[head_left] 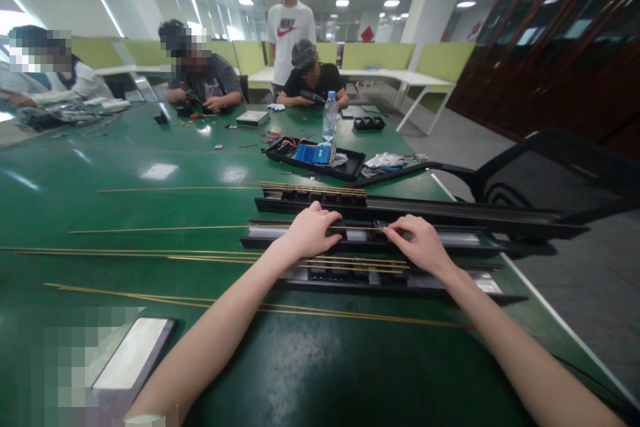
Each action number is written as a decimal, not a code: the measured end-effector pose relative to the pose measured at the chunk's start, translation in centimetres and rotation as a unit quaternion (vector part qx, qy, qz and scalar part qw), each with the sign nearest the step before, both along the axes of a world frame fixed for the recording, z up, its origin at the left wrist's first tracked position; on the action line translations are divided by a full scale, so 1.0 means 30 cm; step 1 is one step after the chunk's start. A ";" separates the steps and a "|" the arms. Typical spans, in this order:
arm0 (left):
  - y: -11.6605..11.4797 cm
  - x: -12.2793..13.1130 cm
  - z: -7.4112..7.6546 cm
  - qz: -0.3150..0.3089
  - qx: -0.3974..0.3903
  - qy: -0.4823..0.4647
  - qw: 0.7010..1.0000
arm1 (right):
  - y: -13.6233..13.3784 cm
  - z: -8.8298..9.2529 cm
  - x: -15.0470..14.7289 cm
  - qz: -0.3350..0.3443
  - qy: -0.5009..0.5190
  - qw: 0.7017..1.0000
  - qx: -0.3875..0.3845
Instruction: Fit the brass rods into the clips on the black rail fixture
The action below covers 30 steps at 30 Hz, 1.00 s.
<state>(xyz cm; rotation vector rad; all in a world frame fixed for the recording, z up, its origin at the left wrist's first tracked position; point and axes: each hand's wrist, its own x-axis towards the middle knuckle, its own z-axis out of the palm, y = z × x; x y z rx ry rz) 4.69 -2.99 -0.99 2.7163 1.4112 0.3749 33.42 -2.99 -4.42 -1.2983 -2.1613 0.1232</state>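
My left hand (311, 232) reaches over the middle black channel (265, 240), thumb and index finger closed around a small black block in it. A thin brass rod (160, 229) runs in from the left under that hand and shows again between my hands. My right hand (420, 243) pinches a small dark piece (379, 225) at the rod's right end; its exact kind is too small to tell. In the nearer channel (415, 285), several brass rods (360, 263) lie across black blocks (345, 273). More rods rest over blocks in the farther channel (425, 208).
Loose brass rods (320, 310) lie nearest me, left of which is a phone-like slab (133, 357). Beyond the channels are a black tray (350, 163) with blue parts, gloves (385, 163) and a water bottle (330, 117). A chair (565, 173) stands right; several people are across the table.
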 end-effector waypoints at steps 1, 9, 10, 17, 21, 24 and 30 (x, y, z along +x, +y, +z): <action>0.001 0.000 0.000 0.002 0.000 -0.001 1.000 | -0.001 0.004 -0.001 -0.002 0.000 1.000 0.004; 0.010 0.009 -0.004 0.007 -0.004 -0.005 1.000 | -0.003 0.022 -0.005 0.009 0.029 1.000 0.003; 0.011 0.010 -0.004 0.009 -0.004 -0.007 1.000 | -0.001 0.021 -0.004 0.010 0.030 1.000 -0.001; 0.017 0.016 0.005 0.015 -0.011 -0.018 1.000 | 0.015 0.017 0.003 0.025 0.069 0.995 -0.061; 0.020 0.016 0.008 0.020 -0.015 -0.029 0.999 | 0.026 0.019 0.008 0.028 0.084 0.992 -0.087; 0.019 0.014 0.006 0.019 -0.015 -0.032 0.999 | 0.033 0.020 0.013 0.028 0.092 0.989 -0.111; 0.012 0.008 -0.001 0.017 -0.008 -0.029 0.999 | 0.040 0.055 0.017 0.034 0.096 0.975 -0.197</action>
